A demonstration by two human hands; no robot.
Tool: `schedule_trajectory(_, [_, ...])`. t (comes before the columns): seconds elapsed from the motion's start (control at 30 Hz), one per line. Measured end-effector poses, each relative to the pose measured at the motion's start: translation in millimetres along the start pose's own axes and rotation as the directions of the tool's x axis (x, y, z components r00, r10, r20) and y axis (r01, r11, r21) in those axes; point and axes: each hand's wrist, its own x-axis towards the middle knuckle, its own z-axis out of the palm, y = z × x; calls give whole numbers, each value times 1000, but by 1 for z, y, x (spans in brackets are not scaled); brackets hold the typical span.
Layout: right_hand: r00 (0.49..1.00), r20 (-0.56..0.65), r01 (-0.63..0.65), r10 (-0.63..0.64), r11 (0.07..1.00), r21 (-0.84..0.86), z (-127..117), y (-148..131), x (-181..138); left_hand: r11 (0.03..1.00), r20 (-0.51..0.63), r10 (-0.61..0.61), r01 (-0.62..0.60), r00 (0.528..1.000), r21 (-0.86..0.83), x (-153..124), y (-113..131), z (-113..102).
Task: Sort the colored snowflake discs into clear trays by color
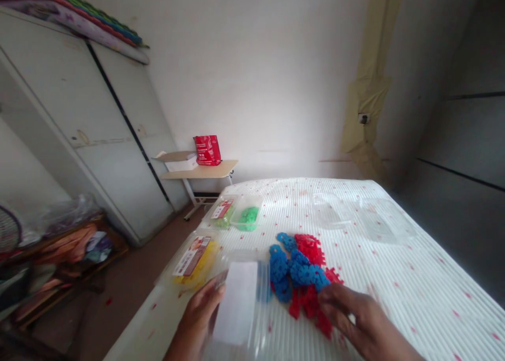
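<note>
A clear plastic container (262, 319) with a white label (236, 303) is in my left hand (205, 303), whose fingers wrap its left side. To its right lies a loose heap of blue snowflake-shaped plastic pieces (300, 269) and red pieces (310, 248). Some blue shows through the container's clear wall. My right hand (355, 313) reaches in at the heap's right edge, thumb and fingers pinched together beside blue and red pieces. Whatever sits between those fingertips is hidden.
Clear boxes hold yellow pieces (197, 266), pale green pieces (223, 219) and bright green pieces (248, 218) along the table's left. Two clear plastic trays, one nearer the middle (331, 213) and another (381, 221), lie at right. A small desk (213, 170) stands behind.
</note>
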Motion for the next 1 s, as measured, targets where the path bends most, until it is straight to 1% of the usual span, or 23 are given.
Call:
schedule_trajectory(0.03, [1000, -15, 24, -26, 993, -118, -4, 2, 0, 997, -15, -12, 13, 1000, 75, 0, 0, -15])
schedule_trajectory(0.1, [995, -33, 79, -94, 947, -310, -9, 3, 3, 974, -31, -5, 12, 999, 225, 2, -1, -39])
schedule_trajectory(0.17, [984, -2, 160, -179, 882, -444, -8, 2, 13, 928, -29, 28, -15, 999, 372, 8, -5, -54])
schedule_trajectory(0.23, [964, 67, 253, -258, 807, -533, 1, -1, 29, 857, -18, 58, -41, 998, 513, 16, -12, -62])
schedule_trajectory(0.27, [953, 106, 292, -284, 772, -564, 8, -3, 39, 814, -15, 68, -46, 998, 579, 19, -16, -64])
schedule_trajectory(0.33, [936, 189, 348, -296, 707, -615, 25, -5, 61, 710, -12, 81, -49, 997, 703, 25, -22, -68])
schedule_trajectory(0.4, [921, 291, 389, -260, 659, -644, 44, -5, 84, 583, -12, 98, -47, 995, 811, 27, -25, -70])
schedule_trajectory(0.47, [904, 377, 414, -202, 634, -653, 61, -4, 104, 453, -12, 109, -39, 994, 891, 27, -25, -71])
schedule_trajectory(0.57, [867, 474, 460, -152, 610, -646, 77, -3, 124, 302, -12, 100, -19, 995, 953, 21, -21, -69])
schedule_trajectory(0.67, [857, 500, 474, -127, 576, -666, 81, -1, 129, 182, -20, 98, 2, 995, 983, 14, -15, -63])
schedule_trajectory(0.8, [898, 427, 415, -104, 516, -749, 72, 1, 120, 34, -20, 104, 17, 994, 999, 9, -11, -54])
schedule_trajectory(0.9, [918, 385, 381, -100, 494, -781, 61, 6, 108, -50, 6, 124, 0, 992, 999, 7, -11, -50])
schedule_trajectory(1.0, [931, 356, 349, -81, 482, -803, 50, 12, 97, -121, 49, 174, -28, 983, 992, 5, -12, -46])
